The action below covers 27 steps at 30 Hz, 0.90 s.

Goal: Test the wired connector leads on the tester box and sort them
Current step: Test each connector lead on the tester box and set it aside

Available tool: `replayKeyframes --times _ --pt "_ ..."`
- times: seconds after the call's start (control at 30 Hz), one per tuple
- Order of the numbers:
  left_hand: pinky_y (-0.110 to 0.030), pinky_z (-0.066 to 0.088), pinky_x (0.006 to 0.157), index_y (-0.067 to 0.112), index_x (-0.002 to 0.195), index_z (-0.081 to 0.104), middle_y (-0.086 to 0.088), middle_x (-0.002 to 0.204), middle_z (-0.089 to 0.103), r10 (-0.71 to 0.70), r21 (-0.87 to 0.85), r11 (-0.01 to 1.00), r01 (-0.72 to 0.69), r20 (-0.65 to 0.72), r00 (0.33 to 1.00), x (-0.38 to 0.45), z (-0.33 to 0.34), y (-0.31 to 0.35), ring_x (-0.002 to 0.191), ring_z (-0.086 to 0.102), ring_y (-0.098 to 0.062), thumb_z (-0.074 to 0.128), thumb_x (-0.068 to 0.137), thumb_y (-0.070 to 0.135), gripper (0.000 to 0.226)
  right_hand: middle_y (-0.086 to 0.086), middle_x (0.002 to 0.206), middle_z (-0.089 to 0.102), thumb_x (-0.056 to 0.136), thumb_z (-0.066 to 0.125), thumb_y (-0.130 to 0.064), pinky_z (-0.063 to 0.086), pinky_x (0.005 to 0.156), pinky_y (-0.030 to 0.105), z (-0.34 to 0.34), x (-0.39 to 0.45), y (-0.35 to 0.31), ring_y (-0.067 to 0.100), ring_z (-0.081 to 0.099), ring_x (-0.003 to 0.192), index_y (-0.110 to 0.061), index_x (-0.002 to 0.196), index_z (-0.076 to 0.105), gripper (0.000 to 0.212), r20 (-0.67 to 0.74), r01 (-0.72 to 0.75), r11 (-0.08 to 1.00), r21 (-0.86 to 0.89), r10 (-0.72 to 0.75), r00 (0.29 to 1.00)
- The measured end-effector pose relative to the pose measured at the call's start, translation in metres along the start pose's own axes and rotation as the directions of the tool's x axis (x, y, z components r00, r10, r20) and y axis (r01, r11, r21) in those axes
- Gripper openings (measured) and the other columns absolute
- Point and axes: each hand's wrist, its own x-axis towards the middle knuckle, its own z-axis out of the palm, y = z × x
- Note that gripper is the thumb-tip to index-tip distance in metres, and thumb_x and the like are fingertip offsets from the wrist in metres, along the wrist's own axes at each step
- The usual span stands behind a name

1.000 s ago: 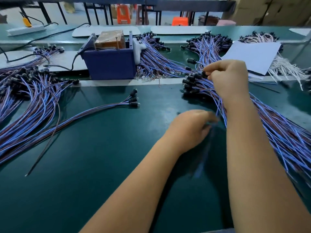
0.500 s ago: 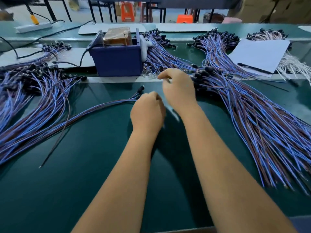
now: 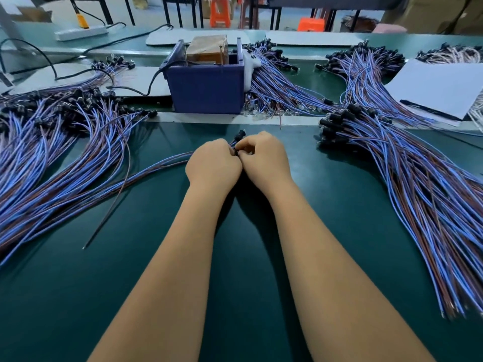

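Just front of the blue tester box (image 3: 206,86), left hand (image 3: 213,165) and right hand (image 3: 264,158) meet, fingers curled, pinching black connector leads (image 3: 239,138) together.

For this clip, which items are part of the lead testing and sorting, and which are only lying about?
In the job:
- left hand and right hand, pinching black connectors of a few leads
- tester box
- left pile
- right pile

Lying about:
- paper
- pen
- power strip
- stools
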Motion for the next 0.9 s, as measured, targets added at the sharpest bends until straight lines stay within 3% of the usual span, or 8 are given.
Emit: replayKeyframes --times 0.13,0.33,0.47,0.53,0.6,0.67,0.8,0.9 --pt "-0.031 0.037 0.074 0.029 0.108 0.069 0.0 0.115 0.064 0.036 -0.077 0.996 -0.038 -0.035 0.999 -0.004 0.002 -0.006 0.107 0.057 -0.024 0.045 0.089 0.022 0.032 0.002 0.093 0.069 0.082 0.065 -0.014 0.049 0.083 0.038 0.001 -0.001 0.0 0.025 0.059 0.094 -0.016 0.09 0.069 0.009 -0.012 -0.003 1.0 -0.016 0.003 1.0" --pt "-0.034 0.037 0.072 0.015 0.099 0.065 0.005 0.092 0.062 -0.203 -0.478 0.868 0.131 -0.1 0.974 0.0 -0.003 -0.003 0.092 0.056 -0.026 0.038 0.096 0.027 0.03 -0.01 0.072 0.059 0.08 0.063 -0.005 0.042 0.063 0.015 -0.012 -0.009 -0.008 -0.001 0.051 0.062 -0.015 0.083 0.064 0.011 -0.227 -0.012 0.857 0.515 0.15 0.962" --pt "-0.027 0.05 0.068 0.01 0.115 0.057 -0.001 0.088 0.07 -0.373 -0.96 0.244 0.136 0.037 0.927 0.007 -0.017 -0.008 0.081 0.065 -0.017 0.035 0.103 0.023 0.028 -0.011 0.053 0.048 0.079 0.056 -0.004 0.032 0.049 0.013 -0.013 -0.013 -0.01 0.0 0.038 0.048 -0.003 0.074 0.065 0.011 -0.02 -0.057 0.857 0.513 0.078 0.997" --pt "-0.024 0.052 0.058 0.014 0.105 0.054 -0.003 0.076 0.071 -0.406 -0.985 -0.162 0.056 0.118 0.906 0.009 -0.027 -0.016 0.066 0.066 -0.015 0.034 0.105 0.021 0.021 -0.007 0.051 0.043 0.075 0.053 -0.012 0.03 0.049 0.02 -0.011 -0.014 -0.01 0.006 0.035 0.049 0.002 0.073 0.063 0.018 0.039 -0.066 0.883 0.464 0.054 0.998" --pt "-0.019 0.041 0.042 0.014 0.097 0.053 0.0 0.057 0.061 -0.377 -0.919 -0.392 0.041 0.201 0.904 0.01 -0.034 -0.025 0.044 0.052 -0.01 0.031 0.106 0.021 0.025 0.001 0.053 0.043 0.066 0.047 -0.017 0.029 0.048 0.023 -0.013 -0.015 -0.011 0.01 0.036 0.048 0.004 0.068 0.06 0.025 0.123 -0.096 0.847 0.523 0.036 0.992" --pt "-0.016 0.021 0.034 0.016 0.09 0.052 0.006 0.044 0.043 -0.289 -0.93 -0.32 0.179 0.276 0.917 0.011 -0.038 -0.029 0.032 0.028 -0.005 0.03 0.107 0.023 0.029 0.008 0.057 0.047 0.067 0.047 -0.018 0.033 0.044 0.019 -0.016 -0.014 -0.013 0.012 0.041 0.046 0.0 0.067 0.063 0.024 0.177 -0.138 0.765 0.628 0.032 0.984" --pt "-0.015 0.011 0.037 0.016 0.088 0.043 0.003 0.042 0.038 -0.03 -0.882 0.109 0.458 0.458 0.889 0.001 -0.032 -0.014 0.028 0.018 -0.005 0.023 0.106 0.035 0.032 0.004 0.063 0.053 0.092 0.055 -0.015 0.037 0.045 0.014 -0.016 -0.011 -0.011 0.013 0.045 0.051 -0.005 0.081 0.068 0.019 0.128 -0.159 0.729 0.665 0.098 0.987" --pt "-0.013 0.013 0.038 0.016 0.079 0.049 -0.002 0.043 0.043 0.065 -0.777 0.468 0.421 0.505 0.861 -0.006 -0.025 -0.002 0.033 0.018 -0.01 0.033 0.091 0.025 0.021 -0.002 0.058 0.051 0.095 0.057 -0.015 0.038 0.05 0.017 -0.013 -0.01 -0.01 0.009 0.043 0.051 -0.003 0.08 0.068 0.022 0.105 -0.129 0.745 0.654 0.079 0.991"
